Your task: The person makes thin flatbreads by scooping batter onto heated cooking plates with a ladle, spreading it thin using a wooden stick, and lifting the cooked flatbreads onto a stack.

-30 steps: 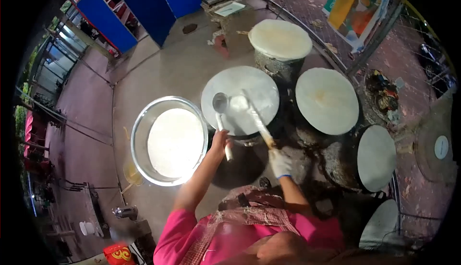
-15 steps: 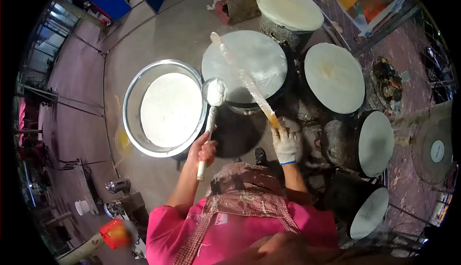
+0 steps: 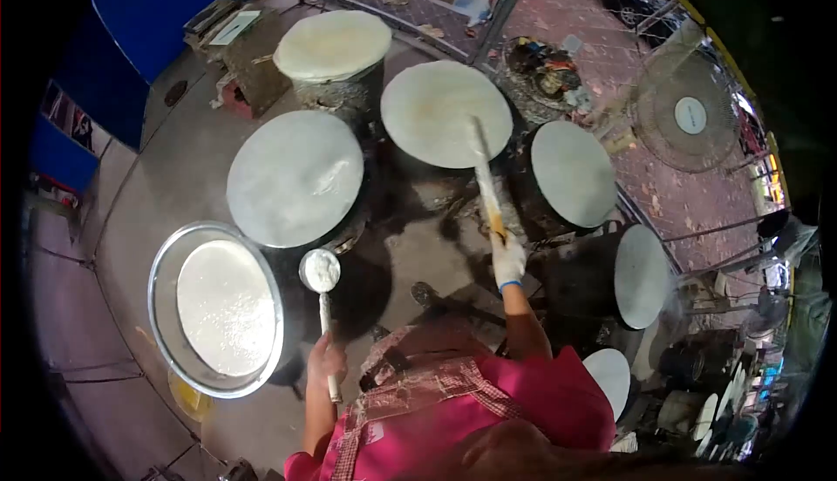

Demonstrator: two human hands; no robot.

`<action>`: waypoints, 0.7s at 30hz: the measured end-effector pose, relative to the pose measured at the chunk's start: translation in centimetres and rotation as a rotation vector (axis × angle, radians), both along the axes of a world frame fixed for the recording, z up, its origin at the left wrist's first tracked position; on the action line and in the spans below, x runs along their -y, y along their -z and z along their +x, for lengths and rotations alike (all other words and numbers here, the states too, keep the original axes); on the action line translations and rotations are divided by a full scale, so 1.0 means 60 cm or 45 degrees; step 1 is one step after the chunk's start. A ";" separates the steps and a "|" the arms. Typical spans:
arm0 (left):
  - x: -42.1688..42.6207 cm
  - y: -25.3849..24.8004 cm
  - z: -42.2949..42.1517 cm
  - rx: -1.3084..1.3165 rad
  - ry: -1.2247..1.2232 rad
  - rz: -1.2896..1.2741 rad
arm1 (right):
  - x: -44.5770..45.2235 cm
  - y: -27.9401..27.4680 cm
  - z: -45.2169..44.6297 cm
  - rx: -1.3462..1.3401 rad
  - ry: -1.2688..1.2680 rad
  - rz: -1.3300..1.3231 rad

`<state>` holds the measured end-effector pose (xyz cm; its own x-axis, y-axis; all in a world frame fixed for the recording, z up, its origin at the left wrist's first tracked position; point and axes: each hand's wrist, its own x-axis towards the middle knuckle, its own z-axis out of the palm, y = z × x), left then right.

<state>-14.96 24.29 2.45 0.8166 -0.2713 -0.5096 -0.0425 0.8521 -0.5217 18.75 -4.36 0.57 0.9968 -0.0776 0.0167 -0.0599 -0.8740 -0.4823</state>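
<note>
My left hand (image 3: pixel 326 361) is closed around the handle of a ladle (image 3: pixel 320 270), whose bowl is coated with white batter. That bowl hangs just in front of the left griddle (image 3: pixel 295 176), which has a pale, shiny layer on top. In my right hand (image 3: pixel 507 260), which wears a white glove, is a long wooden spatula (image 3: pixel 486 176) smeared with batter. Its far end lies over the middle griddle (image 3: pixel 432 111), covered by a pale yellowish sheet; contact cannot be told. Left of the ladle stands a metal basin (image 3: pixel 158 311) holding white batter (image 3: pixel 225 307).
More round griddles stand around me: one at the back (image 3: pixel 333 44), one to the right (image 3: pixel 573 174), and others at the near right (image 3: pixel 643 276). A fan (image 3: pixel 684 111) stands beyond them. A wire fence runs behind the griddles.
My view has turned right. The spatula's end has gone from over the left griddle to over the middle one. The ladle has come away from the basin's rim, still in my left hand.
</note>
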 end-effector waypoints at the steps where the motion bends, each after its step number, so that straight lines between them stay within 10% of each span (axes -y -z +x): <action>1: 0.013 0.010 0.001 0.064 -0.019 0.003 | 0.056 0.011 0.012 -0.008 0.056 0.030; 6: 0.058 0.036 0.068 0.110 0.056 0.078 | 0.194 -0.002 0.036 -0.064 0.216 -0.139; 13: 0.143 -0.003 0.233 0.144 -0.053 -0.064 | 0.316 0.003 0.062 0.376 -0.490 -0.356; 21: 0.161 -0.045 0.277 0.127 0.077 -0.083 | 0.361 -0.033 0.099 -0.041 -0.545 -0.204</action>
<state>1.67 14.63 5.14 0.8436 -0.3512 -0.4061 0.0628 0.8157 -0.5751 24.67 -26.04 2.54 0.9389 0.3421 -0.0367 0.3097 -0.8868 -0.3430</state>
